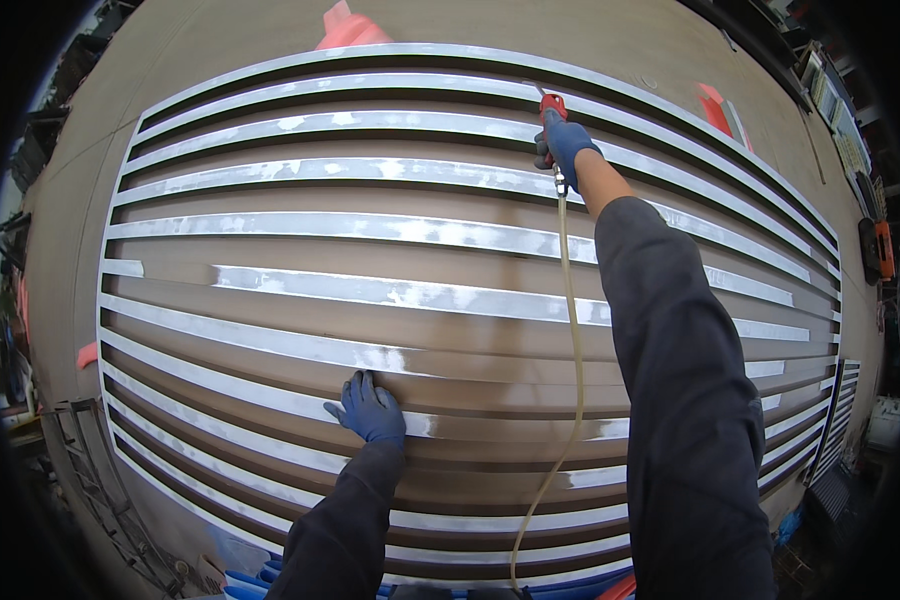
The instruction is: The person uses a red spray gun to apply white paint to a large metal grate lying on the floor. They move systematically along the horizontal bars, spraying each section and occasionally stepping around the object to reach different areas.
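Observation:
A large panel of long horizontal slats (300, 287) lies across the view, its slats patched with white and bare shiny grey, some stretches brown. Toward its far side my right hand (568, 143), in a blue glove, is closed around a red air blow gun (552, 102). The gun's thin nozzle points away from me, over the far slats. From its metal fitting a clear yellowish hose (576, 345) runs down to the near edge. My left hand (373, 412), also gloved in blue, rests with fingers outstretched on a nearer slat, holding nothing.
Pinkish-red pieces stand at the panel's far edge (355, 30), far right (715, 108) and left side (88, 354). A dark metal frame (95, 470) is at the lower left, a smaller slatted grille (836, 420) at the right. Blue items (245, 583) show along the near edge.

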{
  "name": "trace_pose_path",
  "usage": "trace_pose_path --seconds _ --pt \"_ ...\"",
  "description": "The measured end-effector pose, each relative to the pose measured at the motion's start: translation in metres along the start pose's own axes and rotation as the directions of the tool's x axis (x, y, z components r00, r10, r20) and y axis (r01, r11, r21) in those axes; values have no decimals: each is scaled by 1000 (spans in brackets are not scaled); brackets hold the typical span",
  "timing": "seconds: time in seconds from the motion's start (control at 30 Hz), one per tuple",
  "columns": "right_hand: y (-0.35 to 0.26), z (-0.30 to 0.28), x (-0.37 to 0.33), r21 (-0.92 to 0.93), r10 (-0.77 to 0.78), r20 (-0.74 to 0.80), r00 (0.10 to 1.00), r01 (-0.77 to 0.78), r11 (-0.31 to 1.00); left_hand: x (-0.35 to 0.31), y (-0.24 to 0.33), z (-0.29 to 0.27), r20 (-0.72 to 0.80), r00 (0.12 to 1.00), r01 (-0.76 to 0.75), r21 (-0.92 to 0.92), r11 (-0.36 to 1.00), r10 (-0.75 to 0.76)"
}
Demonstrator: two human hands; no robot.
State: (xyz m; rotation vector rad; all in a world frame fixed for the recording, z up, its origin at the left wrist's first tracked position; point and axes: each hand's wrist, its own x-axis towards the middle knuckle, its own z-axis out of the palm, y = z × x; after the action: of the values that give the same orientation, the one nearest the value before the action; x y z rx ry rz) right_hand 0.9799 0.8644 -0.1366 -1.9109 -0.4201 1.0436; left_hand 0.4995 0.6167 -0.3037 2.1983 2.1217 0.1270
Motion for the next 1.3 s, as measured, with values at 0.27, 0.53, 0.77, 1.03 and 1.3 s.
trace_pose_path --seconds 0.27,0.53,0.77,1.03,1.3 --pt "-20 121 -40 12 -102 362 927 104 994 3 -1 -2 -6 1000 -1 0 1000 1" --pt "24 40 2 238 260 -302 917 -191 952 6 -8 -4 -55 998 -6 -37 999 4" --pt "17 185 -58 50 -72 418 906 56 997 5 -6 -7 -47 999 -11 -42 999 9" --pt "94 -59 26 267 137 -321 937 -49 962 10 -11 -10 -14 1000 17 -79 997 -18" --pt "84 11 25 5 119 -98 988 -119 993 10 -10 -11 52 998 31 -69 997 -27"
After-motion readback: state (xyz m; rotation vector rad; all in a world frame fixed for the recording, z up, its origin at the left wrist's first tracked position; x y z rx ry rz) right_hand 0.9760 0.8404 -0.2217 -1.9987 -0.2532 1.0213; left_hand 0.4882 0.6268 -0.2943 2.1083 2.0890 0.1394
